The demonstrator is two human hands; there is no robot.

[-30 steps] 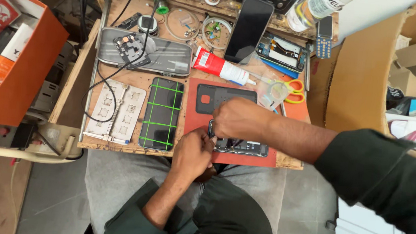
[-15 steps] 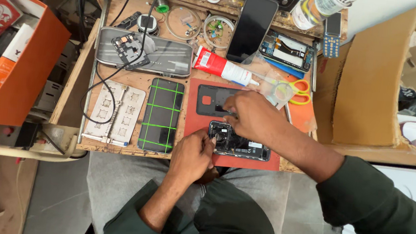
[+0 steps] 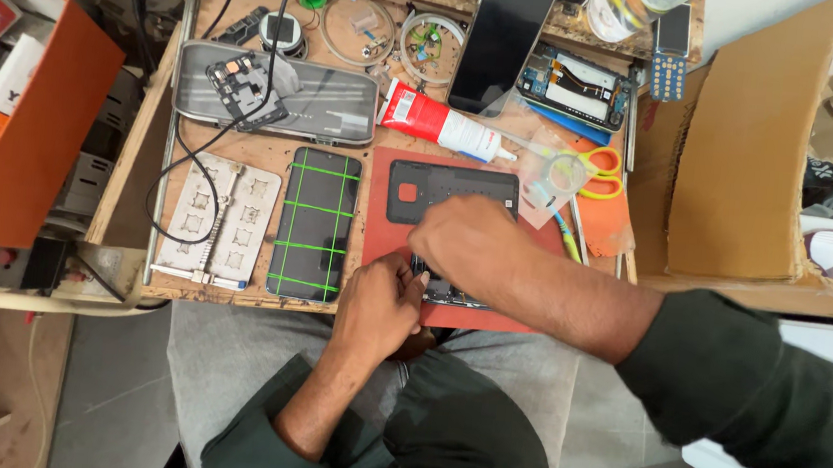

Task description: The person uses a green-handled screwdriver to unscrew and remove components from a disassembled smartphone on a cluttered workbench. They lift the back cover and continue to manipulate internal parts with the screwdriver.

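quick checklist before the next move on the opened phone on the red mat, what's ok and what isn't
1. Opened phone lies on the red mat: ok.
2. Left hand steadies the phone's near edge: ok.
3. Right hand is over the phone; whether its grip holds a tool: cannot tell.
4. Black back cover rests on the mat, apart from the work: ok.
5. Red glue tube lies beyond the mat, its nozzle pointing toward the scissors: ok.
6. Phone's inner parts sit under the hands: cannot tell.
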